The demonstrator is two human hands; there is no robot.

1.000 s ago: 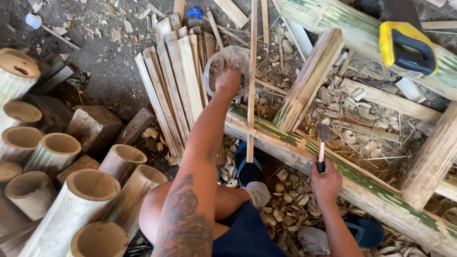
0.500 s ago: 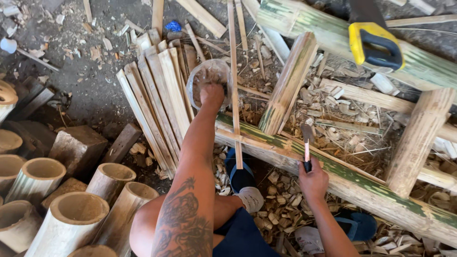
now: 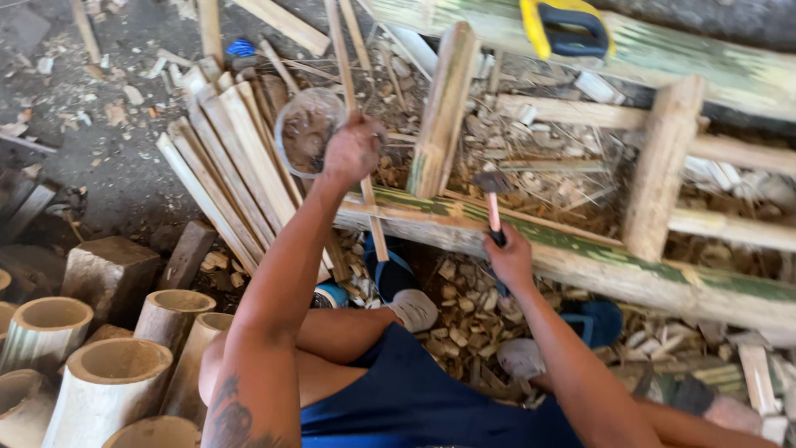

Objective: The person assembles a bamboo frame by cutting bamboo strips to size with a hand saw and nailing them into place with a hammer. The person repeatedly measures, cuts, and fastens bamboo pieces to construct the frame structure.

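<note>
Clearly, our left hand [image 3: 352,149] is closed around a thin bamboo strip [image 3: 356,124], fingers wrapped fully about it near the middle of the frame, slightly above centre. That strip runs long and nearly upright in the picture, from the top edge down past the fist to its lower end just over the green-streaked bamboo pole [image 3: 580,257] that crosses the frame from centre to lower right. Our right hand [image 3: 510,259] is shut on the handle of a small hammer [image 3: 492,199], whose dark head points up just above the pole; it sits to the right of the strip and a little lower, so the left hand is the one on the strip and the hammer hand is near but apart from it. Just left of the left fist we see a round clear-rimmed container [image 3: 305,133], though whether the fingers touch it we cannot tell. Further left, split bamboo slats [image 3: 224,166] lie fanned on the dirt floor, and cut bamboo tubes [image 3: 108,373] stand at lower left. A saw with a yellow handle [image 3: 568,29] rests on the upper pole at top right. Chips litter the ground beneath.
</note>
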